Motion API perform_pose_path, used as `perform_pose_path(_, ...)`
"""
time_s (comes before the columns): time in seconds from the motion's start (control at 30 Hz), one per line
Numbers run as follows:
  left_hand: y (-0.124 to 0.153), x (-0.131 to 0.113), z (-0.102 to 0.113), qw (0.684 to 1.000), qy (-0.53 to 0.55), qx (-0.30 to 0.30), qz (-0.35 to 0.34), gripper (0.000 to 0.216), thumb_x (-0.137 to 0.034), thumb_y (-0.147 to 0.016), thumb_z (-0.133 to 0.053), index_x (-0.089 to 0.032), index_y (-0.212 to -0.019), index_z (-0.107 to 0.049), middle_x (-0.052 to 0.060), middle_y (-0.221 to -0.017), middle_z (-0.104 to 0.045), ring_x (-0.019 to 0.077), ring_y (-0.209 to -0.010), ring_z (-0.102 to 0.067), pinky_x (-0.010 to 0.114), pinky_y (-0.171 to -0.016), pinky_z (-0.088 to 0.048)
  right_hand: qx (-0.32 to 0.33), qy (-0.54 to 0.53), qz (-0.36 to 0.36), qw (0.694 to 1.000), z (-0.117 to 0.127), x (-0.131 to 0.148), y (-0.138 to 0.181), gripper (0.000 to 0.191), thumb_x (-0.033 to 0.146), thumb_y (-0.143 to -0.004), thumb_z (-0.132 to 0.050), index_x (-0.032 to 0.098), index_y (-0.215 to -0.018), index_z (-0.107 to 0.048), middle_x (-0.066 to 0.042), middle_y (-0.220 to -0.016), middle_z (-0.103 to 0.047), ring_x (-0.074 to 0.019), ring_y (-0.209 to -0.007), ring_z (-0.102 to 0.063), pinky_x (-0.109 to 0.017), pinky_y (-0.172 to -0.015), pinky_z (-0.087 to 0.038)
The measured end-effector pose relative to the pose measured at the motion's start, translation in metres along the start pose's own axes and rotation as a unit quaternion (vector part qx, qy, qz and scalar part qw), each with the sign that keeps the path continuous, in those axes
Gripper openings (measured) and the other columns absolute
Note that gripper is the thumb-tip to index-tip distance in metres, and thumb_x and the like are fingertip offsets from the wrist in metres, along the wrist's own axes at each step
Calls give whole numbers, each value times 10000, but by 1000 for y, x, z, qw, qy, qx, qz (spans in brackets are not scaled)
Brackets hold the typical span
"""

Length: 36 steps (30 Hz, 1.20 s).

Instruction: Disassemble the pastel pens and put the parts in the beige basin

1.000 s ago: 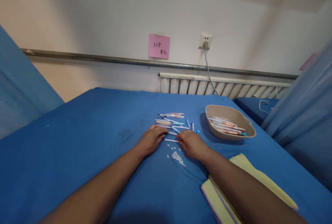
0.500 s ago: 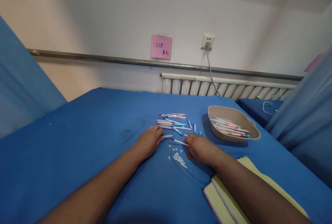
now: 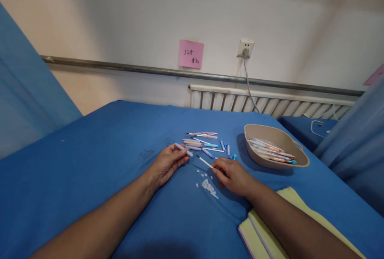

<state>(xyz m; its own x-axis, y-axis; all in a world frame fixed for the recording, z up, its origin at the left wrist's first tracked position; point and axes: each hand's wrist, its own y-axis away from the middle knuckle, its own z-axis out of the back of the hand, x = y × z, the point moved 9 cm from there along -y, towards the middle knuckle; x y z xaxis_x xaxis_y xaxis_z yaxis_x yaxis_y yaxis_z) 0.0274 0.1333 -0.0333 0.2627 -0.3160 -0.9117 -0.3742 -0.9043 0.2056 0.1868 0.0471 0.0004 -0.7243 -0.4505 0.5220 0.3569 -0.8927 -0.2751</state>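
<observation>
Between the thumb and fingers of my left hand (image 3: pixel 169 163) is a pale lavender pen barrel (image 3: pixel 183 149), tilted down to the right. My right hand (image 3: pixel 231 175) pinches a white pen refill (image 3: pixel 205 161) whose dark tip points up and left toward the barrel; the two are apart. Beyond my hands lie several pen barrels (image 3: pixel 192 143) and thin refills (image 3: pixel 213 149). Short blue pen parts (image 3: pixel 222 144) are scattered to their right. Nearer me, between my wrists, sits a small heap of white plastic pieces (image 3: pixel 209 187).
A beige basket (image 3: pixel 276 167) holding several pens (image 3: pixel 271 151) stands on the right of the blue-covered table (image 3: pixel 105 151). A folded yellow cloth (image 3: pixel 261 235) lies under my right forearm. Behind are a radiator (image 3: pixel 225 101) and a wall rail; blue curtains hang at both sides.
My left hand has lifted the barrel off the table and turned it toward the refill. My right hand has raised the refill slightly. The view has shifted a little left.
</observation>
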Motion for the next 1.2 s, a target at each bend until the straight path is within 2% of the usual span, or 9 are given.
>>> perform_pose_path(0.1, 0, 2, -3, 1000, 4, 11, 6, 94, -104, -774, -636, -151, -807, -561, 20, -793, -674, 86, -732, -649, 164, -714, -529, 1, -2, 13, 1000, -2, 2, 0, 124, 204, -887, -449, 188, -868, -571, -11, -743, -599, -124, -703, -551, -219, -662, -403)
perform_pose_path(0.4, -1, 2, 2, 1000, 27, 2, -12, 119, -104, -743, -679, -132, -796, -576, 26, -786, -680, 95, -730, -654, 168, -696, -540, 13, -11, 7, 1000, -4, -2, 0, 133, 217, -890, -447, 187, -857, -572, -11, -719, -589, -128, -689, -549, -224, -657, -395)
perform_pose_path(0.67, 1, 2, -5, 999, -23, 22, -5, 210, -167, -700, -731, -140, -789, -543, 20, -769, -678, 104, -720, -656, 177, -664, -534, 3, -34, 4, 999, -4, -2, 0, 134, 227, -883, -463, 192, -850, -588, -5, -707, -580, -122, -660, -555, -225, -642, -404)
perform_pose_path(0.87, 13, 12, -27, 989, -125, 78, -1, 317, -246, -622, -781, -143, -773, -522, 35, -832, -691, 116, -658, -648, 208, -577, -512, -30, -173, -68, 982, -7, -11, -1, 105, 276, -865, -501, 198, -847, -569, 45, -596, -535, -75, -433, -494, -197, -482, -382)
perform_pose_path(1.0, 23, 19, -45, 970, -206, 130, -12, 305, -289, -605, -775, -136, -710, -533, 32, -730, -691, 104, -580, -608, 215, -544, -474, -58, -260, -92, 960, -12, -12, -1, 92, 283, -814, -571, 195, -827, -548, 63, -559, -500, -68, -422, -456, -181, -428, -347)
perform_pose_path(1.2, 23, 21, -44, 964, -243, 110, -12, 313, -364, -618, -744, -150, -720, -540, -31, -530, -608, 106, -486, -563, 214, -483, -432, -65, -348, -112, 929, -19, -16, 2, 148, 328, -807, -578, 188, -835, -538, 56, -585, -514, -66, -445, -447, -171, -407, -353)
